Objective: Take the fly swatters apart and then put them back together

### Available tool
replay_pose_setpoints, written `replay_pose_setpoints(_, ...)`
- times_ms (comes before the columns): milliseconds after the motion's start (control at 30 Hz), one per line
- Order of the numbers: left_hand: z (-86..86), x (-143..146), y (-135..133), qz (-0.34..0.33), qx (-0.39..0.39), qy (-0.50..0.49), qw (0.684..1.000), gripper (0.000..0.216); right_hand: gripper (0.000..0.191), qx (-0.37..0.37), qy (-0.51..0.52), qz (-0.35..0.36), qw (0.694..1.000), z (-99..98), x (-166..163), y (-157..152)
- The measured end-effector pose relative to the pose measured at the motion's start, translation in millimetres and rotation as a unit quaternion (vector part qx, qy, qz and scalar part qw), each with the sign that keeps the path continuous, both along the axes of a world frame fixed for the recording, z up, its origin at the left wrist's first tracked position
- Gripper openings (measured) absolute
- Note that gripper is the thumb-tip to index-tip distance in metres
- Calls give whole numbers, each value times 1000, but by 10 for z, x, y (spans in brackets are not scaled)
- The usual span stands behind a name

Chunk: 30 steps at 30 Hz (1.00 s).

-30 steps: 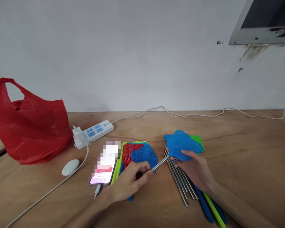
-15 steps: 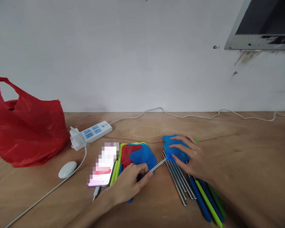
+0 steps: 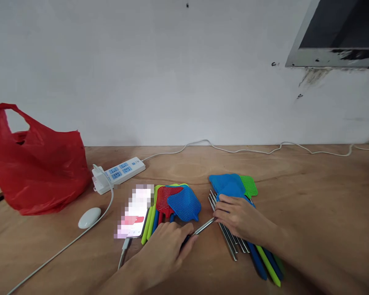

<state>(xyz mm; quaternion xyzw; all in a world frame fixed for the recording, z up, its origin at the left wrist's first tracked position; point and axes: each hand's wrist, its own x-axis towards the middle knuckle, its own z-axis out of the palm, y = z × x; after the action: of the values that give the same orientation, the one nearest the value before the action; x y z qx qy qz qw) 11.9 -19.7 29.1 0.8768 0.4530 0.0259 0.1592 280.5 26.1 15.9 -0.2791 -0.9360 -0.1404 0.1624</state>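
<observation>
My left hand (image 3: 169, 248) is closed round the handle end of a metal rod (image 3: 203, 226) that slants across the wooden table (image 3: 310, 196). My right hand (image 3: 238, 215) pinches the rod's other end, resting over a row of several metal rods with blue and green grips (image 3: 233, 241). Just beyond that hand lie blue swatter heads (image 3: 226, 183) and a green one (image 3: 249, 185). A pile of assembled swatters, blue and red heads on top (image 3: 178, 200), sits by my left hand.
A phone (image 3: 135, 213) on a cable lies left of the pile. Farther left are a white power strip (image 3: 119, 170), a white oval device (image 3: 90, 216) and a red plastic bag (image 3: 33, 164). A white cord (image 3: 249, 148) runs along the wall.
My right hand let the blue swatter head down onto the pile of heads, then drew back to the rod's tip. My left hand slid slightly toward me with the rod.
</observation>
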Motion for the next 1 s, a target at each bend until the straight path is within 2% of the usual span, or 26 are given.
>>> replay_pose_setpoints(133, -32, -94, -115, 28, 2, -15, 999, 37, 20, 30, 42, -19, 999, -63, 154, 37)
replay_pose_setpoints(233, -84, -64, -148, 16, -14, -43, 999, 35, 26, 32, 31, 27, 999, -113, 12, -106)
replay_pose_setpoints(400, -107, 33, -84, 22, -16, -72, 997, 34, 21, 17, 22, -3, 1000, -128, -209, -279)
replay_pose_setpoints(600, -32, -53, -53, 34, -50, -72, 996, 34, 19, 14, 37, -29, 999, -156, -26, -188)
replay_pose_setpoints(767, -86, -92, -113, 36, -62, -58, 996, 39, 19, 10, 80, -31, 996, -140, 19, -180)
replay_pose_setpoints(933, -98, -72, -133, 73, -79, -66, 992, 44, 36, -7, 142, -57, 988, -65, -6, -323)
replay_pose_setpoints(1000, -88, -70, -130, 78, -85, -71, 991, 45, 35, -5, 186, -55, 981, -58, 18, -359)
